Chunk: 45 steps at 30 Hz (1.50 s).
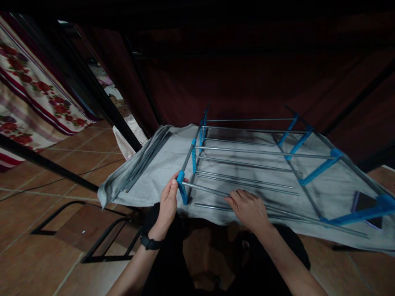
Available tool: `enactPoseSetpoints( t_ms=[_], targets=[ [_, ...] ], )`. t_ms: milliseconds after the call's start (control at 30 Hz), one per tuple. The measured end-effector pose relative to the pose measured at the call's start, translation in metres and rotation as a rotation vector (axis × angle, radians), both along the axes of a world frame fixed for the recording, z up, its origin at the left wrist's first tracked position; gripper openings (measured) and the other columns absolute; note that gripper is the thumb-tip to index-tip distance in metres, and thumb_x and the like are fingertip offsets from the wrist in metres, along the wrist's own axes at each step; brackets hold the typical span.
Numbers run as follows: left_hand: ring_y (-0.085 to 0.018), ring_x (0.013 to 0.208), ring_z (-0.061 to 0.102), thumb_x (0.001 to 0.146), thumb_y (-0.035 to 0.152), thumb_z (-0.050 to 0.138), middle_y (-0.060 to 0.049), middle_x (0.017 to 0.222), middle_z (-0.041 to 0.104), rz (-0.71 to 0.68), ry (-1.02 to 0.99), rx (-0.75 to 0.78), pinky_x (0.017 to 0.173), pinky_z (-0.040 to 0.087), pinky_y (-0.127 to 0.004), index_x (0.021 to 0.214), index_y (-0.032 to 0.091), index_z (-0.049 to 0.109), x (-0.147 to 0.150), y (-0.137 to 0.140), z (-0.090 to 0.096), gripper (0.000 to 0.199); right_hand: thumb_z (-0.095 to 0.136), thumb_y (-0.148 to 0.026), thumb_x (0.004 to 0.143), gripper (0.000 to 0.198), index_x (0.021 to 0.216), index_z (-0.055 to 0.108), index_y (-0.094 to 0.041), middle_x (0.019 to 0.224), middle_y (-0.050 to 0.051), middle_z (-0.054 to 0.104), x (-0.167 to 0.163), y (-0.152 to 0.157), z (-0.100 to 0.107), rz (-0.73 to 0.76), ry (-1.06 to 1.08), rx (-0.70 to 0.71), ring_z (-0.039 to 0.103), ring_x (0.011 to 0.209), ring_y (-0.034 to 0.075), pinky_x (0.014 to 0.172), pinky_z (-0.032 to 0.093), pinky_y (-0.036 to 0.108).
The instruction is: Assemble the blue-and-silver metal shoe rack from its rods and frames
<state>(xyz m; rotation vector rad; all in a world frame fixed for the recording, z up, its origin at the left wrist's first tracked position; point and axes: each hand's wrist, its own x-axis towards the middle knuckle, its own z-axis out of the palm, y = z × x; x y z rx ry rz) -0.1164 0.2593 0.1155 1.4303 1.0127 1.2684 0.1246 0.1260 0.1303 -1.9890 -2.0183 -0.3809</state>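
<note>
A rack frame of grey metal tubes (265, 153) and blue plastic connectors lies across a grey cloth. At its near left corner my left hand (170, 197) is closed round a blue connector (180, 177), thumb on its front. My right hand (248, 209) grips a grey tube (206, 190), whose left end meets that connector; I cannot tell how deep it sits. The tube's right end reaches over toward the near right blue connector (354, 217). Below it, another loose tube (212, 206) lies on the cloth, partly hidden by my right hand.
A bundle of grey tubes (145, 160) rests on the left of the grey cloth (182, 142). A phone (364, 207) lies at the right under the frame. Dark metal posts (98, 92) stand at left, and a black-framed stool or chair (89, 230) is on the tiled floor.
</note>
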Motion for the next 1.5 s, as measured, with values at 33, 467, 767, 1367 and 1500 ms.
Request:
enactPoseSetpoints(
  t_ms=[33, 467, 767, 1367, 1500],
  targets=[
    [-0.024, 0.113, 0.063, 0.095, 0.053, 0.047, -0.011, 0.111, 0.073, 0.005, 0.015, 0.007, 0.108, 0.04, -0.041, 0.131, 0.017, 0.061, 0.001, -0.001, 0.001, 0.053, 0.036, -0.042, 0.104, 0.041, 0.083, 0.064, -0.021, 0.077, 0.003, 0.067, 0.001, 0.001, 0.001, 0.004, -0.005, 0.005, 0.06, 0.071, 0.015, 0.063, 0.03, 0.029],
    [-0.023, 0.11, 0.063, 0.096, 0.053, 0.045, -0.007, 0.106, 0.074, 0.124, 0.181, 0.135, 0.106, 0.043, -0.037, 0.114, 0.018, 0.07, 0.012, -0.011, 0.009, 0.047, 0.034, -0.04, 0.105, 0.039, 0.088, 0.063, -0.02, 0.08, 0.005, 0.07, 0.004, 0.009, 0.02, 0.035, -0.008, -0.149, 0.065, 0.071, 0.016, 0.06, 0.033, 0.028],
    [-0.023, 0.114, 0.061, 0.097, 0.05, 0.041, -0.009, 0.109, 0.072, 0.165, 0.227, 0.169, 0.107, 0.042, -0.038, 0.109, 0.019, 0.07, 0.015, -0.013, 0.006, 0.044, 0.033, -0.043, 0.105, 0.038, 0.096, 0.062, -0.021, 0.083, 0.005, 0.074, 0.006, 0.013, 0.032, 0.01, 0.027, -0.308, 0.069, 0.074, 0.019, 0.06, 0.033, 0.03],
    [-0.021, 0.106, 0.064, 0.098, 0.05, 0.038, -0.009, 0.11, 0.072, 0.197, 0.301, 0.214, 0.099, 0.046, -0.035, 0.107, 0.017, 0.07, 0.017, -0.014, 0.007, 0.046, 0.028, -0.049, 0.104, 0.049, 0.093, 0.068, -0.025, 0.09, 0.003, 0.076, 0.018, 0.028, 0.04, 0.053, 0.139, -0.425, 0.07, 0.083, 0.02, 0.071, 0.04, 0.028],
    [-0.022, 0.105, 0.063, 0.098, 0.052, 0.037, -0.008, 0.106, 0.072, 0.188, 0.33, 0.197, 0.1, 0.046, -0.035, 0.11, 0.017, 0.069, 0.016, -0.012, 0.008, 0.05, 0.027, -0.05, 0.104, 0.048, 0.101, 0.066, -0.024, 0.092, 0.004, 0.075, 0.015, 0.025, 0.04, 0.021, 0.108, -0.388, 0.069, 0.083, 0.019, 0.073, 0.041, 0.028]
  ],
)
